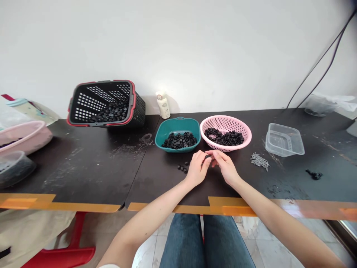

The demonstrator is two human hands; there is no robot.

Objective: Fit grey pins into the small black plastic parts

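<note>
My left hand (197, 168) and my right hand (224, 167) meet above the dark tabletop (150, 186), their fingertips pinching a small black round part (208, 158) between them. Just behind my hands stand a teal plastic bowl (177, 148) and a pink perforated colander (225, 121), both filled with similar black parts. Several loose black parts (182, 168) lie to the left of my left hand. To the right of my right hand is a small pile of grey screw-like pieces (259, 161).
A black-and-red perforated basket (106, 103) lies tipped on its side at back left, spilling black parts. Nearby are a white bottle (163, 106), a transparent plastic tray (284, 139), a pink basin (22, 137) and black bits (314, 174). Orange tape (223, 208) lines the table's front edge.
</note>
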